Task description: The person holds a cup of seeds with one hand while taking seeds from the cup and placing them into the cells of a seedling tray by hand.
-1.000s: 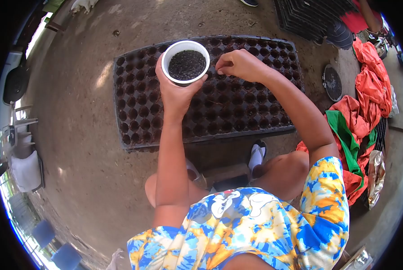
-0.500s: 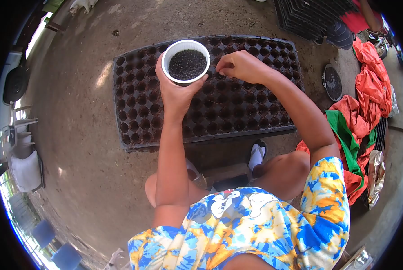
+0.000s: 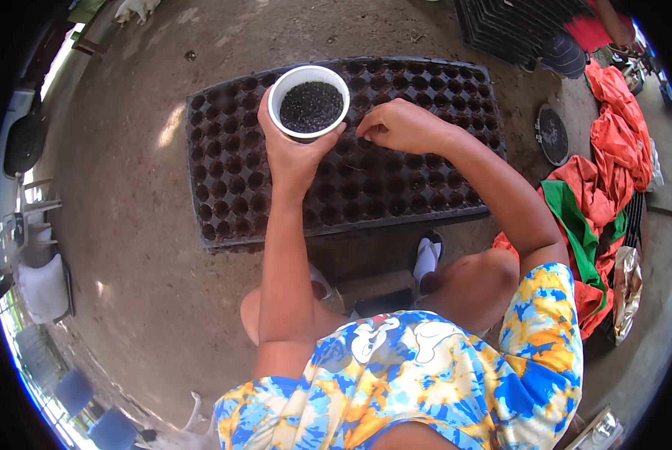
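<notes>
My left hand [image 3: 294, 154] is wrapped round a white cup [image 3: 273, 112], which holds small dark seeds [image 3: 310, 106]. The cup is over the upper left part of a black seedling tray [image 3: 234, 184] with rows of round cells of dark soil. Just right of the cup, my right hand [image 3: 396, 126] hovers low over the cells with thumb and fingertips pinched together. Whatever lies between those fingertips is too small to make out.
A stack of black trays [image 3: 501, 34] stands at the upper right, beside another person's arm [image 3: 612, 21]. A round dark lid [image 3: 552, 135] lies right of the seedling tray. Red cloth [image 3: 613, 127] with a green piece [image 3: 572, 217] is heaped farther right. A white animal [image 3: 186, 436] shows at the bottom.
My right hand has shifted slightly down over the tray, its fingers still pinched. The cup stays nearly in place. More of the white animal shows at the bottom edge.
</notes>
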### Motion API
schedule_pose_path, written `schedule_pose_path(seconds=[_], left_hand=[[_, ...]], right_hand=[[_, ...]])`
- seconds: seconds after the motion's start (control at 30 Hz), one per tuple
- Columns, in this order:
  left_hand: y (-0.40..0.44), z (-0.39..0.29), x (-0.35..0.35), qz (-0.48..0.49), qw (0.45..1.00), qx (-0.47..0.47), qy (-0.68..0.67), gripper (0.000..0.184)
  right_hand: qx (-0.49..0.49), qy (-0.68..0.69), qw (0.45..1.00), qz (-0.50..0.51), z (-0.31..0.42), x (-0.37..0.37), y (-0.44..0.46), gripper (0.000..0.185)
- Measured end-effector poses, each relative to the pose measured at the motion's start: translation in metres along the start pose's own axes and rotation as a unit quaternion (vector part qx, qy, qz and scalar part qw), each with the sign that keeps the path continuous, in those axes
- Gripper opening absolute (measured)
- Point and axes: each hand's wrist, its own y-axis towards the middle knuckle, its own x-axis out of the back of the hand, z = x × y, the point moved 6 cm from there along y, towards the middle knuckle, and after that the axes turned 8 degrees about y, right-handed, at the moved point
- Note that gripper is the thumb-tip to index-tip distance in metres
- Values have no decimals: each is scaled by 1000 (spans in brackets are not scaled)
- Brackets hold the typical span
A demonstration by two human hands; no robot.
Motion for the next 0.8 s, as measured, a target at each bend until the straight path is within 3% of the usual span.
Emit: schedule_pose_path(seconds=[0.2,0.3,0.4,0.5,0.6,0.63,0.7,0.8], left_hand=[[0,0,-1,2,1000,2,-3,95],[0,0,-1,3,1000,5,-5,95],[0,2,-2,5,1000,-5,1,95],[-2,6,-4,16,999,-16,38,96],[-7,-5,-18,41,997,-5,65,99],[-8,-9,-22,44,994,-23,101,99],[-10,-13,-26,47,982,-57,173,99],[-12,-12,-30,57,991,-42,111,100]], right_hand=[[10,-1,1000,-3,0,0,-1,21],[-28,10,997,73,4,-4,-7,18],[-9,-10,998,65,24,7,-12,16],[66,3,997,-48,72,44,-11,15],[118,-145,980,-62,78,31,13,16],[92,-237,967,-26,79,18,19,18],[115,-279,953,-11,78,4,32,18],[99,-211,972,-38,74,7,34,15]])
